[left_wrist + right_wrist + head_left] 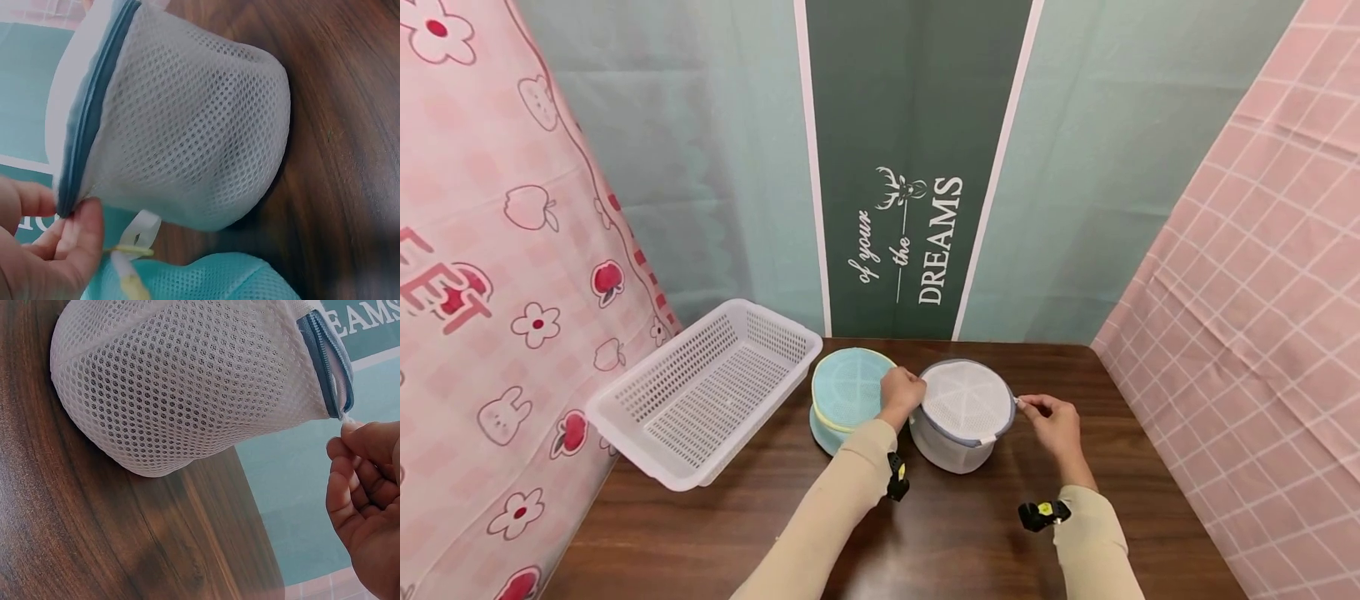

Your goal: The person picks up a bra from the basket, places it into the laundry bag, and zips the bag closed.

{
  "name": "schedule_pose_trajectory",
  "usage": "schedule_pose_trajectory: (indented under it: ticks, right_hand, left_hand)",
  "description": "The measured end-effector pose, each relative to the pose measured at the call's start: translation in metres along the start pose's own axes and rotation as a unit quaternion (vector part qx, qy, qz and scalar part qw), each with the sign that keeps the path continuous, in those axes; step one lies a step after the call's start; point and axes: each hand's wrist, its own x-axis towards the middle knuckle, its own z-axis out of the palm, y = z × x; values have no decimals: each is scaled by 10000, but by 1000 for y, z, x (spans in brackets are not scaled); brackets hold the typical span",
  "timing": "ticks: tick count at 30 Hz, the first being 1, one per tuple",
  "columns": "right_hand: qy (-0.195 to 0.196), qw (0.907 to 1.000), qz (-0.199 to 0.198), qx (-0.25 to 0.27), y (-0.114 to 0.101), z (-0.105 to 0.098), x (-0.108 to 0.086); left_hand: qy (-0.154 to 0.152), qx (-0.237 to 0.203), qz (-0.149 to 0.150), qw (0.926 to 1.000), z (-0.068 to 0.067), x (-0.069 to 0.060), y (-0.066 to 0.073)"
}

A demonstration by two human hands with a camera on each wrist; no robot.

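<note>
A white mesh laundry bag (967, 402) with a blue-grey zipper round its top stands upright on the table. My left hand (901, 392) pinches the zipped rim on its left side; in the left wrist view thumb and fingers meet on the blue zipper band (94, 112). On the opposite side my right hand (1057, 425) pinches a small whitish zipper pull (347, 419) at the rim. Near that pull, the right wrist view shows a gap between the zipper's two edges. Just left of my left hand stands a turquoise mesh bag (852, 387) with yellow trim.
A white perforated plastic basket (700, 479) stands at the left of the brown wooden table (955, 533). Curtains hang behind the table, and patterned pink cloth (1247, 275) borders the sides. Black wrist cameras sit on both sleeves.
</note>
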Motion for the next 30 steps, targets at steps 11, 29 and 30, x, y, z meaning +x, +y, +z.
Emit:
schedule_pose_trajectory:
  ticks: [11,29,30]
  right_hand:
    - [-48,9999,-123,71,4,0,0]
    - [-123,9996,-15,252,2,8,7]
    - [-119,9995,-20,275,2,8,7]
  left_hand:
    - [-57,1597,1244,9793,-13,5,7]
    - [-1839,663,1188,9735,-7,25,22]
    - [-1895,604,1147,9733,-6,24,23]
